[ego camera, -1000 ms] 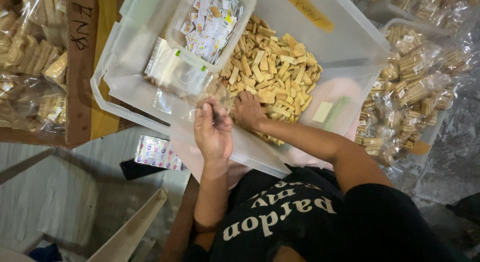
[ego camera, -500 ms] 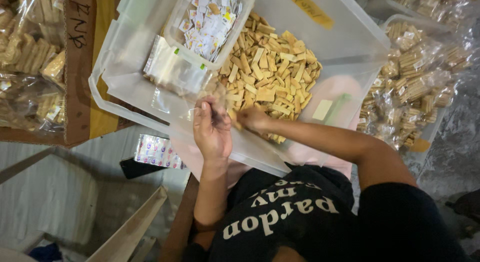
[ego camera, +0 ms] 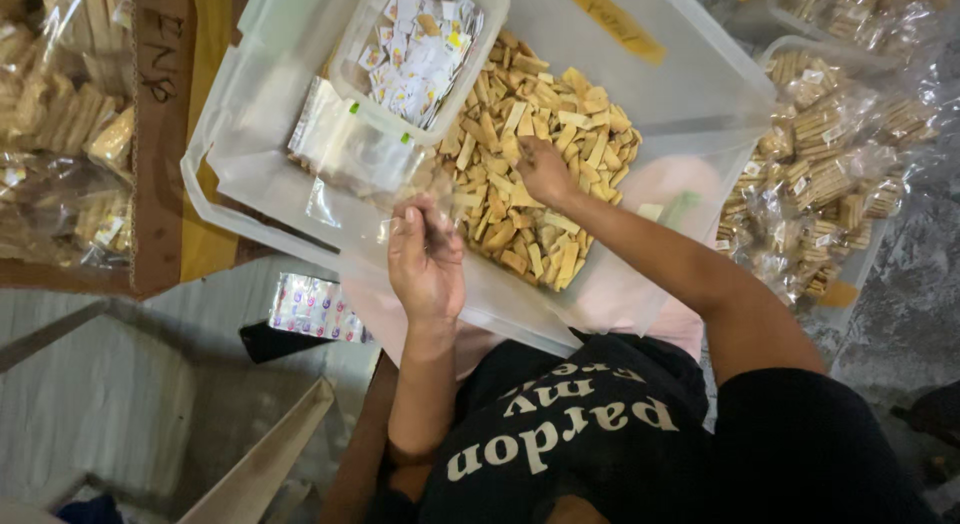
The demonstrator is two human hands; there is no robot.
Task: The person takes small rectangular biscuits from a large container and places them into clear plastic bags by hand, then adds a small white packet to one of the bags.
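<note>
The left hand sits at the centre of the frame, fingers curled in a closed grip around a small clear plastic bag whose open top stands just above the fingertips. It hovers over the near wall of a large translucent plastic tub that fills the upper middle of the picture.

The right hand reaches further in, right of centre, its fingers bunched down into a heap of tan, stick-shaped biscuit pieces lying loose in the tub — whether the grip has closed on any piece cannot be told, since the fingertips are buried in the pile.

Inside the tub, toward the upper left of the heap, stands a smaller clear rectangular container filled with little white sachets. Just below it lies a flat stack of empty clear bags, touching the container's near side.

At the right edge of the frame, a second clear tub holds sealed bags of biscuits. More filled bags lie at the far left, beside a brown cardboard flap. Lower left of centre, a printed foil packet rests on the floor — near the person's left forearm. The person wears a black shirt with pale lettering.
</note>
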